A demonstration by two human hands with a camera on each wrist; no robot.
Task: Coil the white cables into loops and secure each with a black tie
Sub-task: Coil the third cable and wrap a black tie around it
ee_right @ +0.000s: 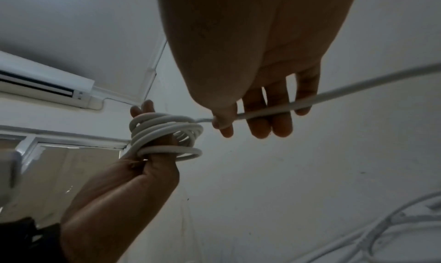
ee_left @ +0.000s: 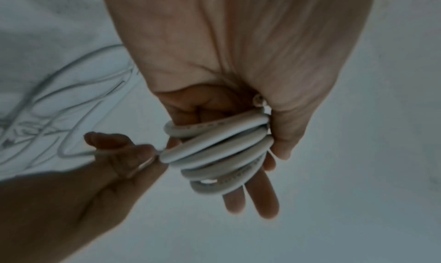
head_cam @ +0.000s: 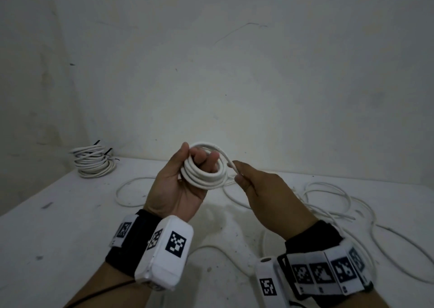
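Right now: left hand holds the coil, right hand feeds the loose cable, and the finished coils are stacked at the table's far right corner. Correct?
One error: the finished coils sit at the table's far left corner, as the head view shows. The rest stands: the left hand holds the coil and the right hand feeds the loose cable.

A scuffed white table (head_cam: 58, 225) meets a plain white wall (head_cam: 234, 73) marked with faint cracks and dark specks. The light is dim and greyish. High on the wall, a white air conditioner (ee_right: 43, 86) is mounted; below it runs a white-framed window (ee_right: 71, 154), and above it the pale ceiling (ee_right: 71, 22).
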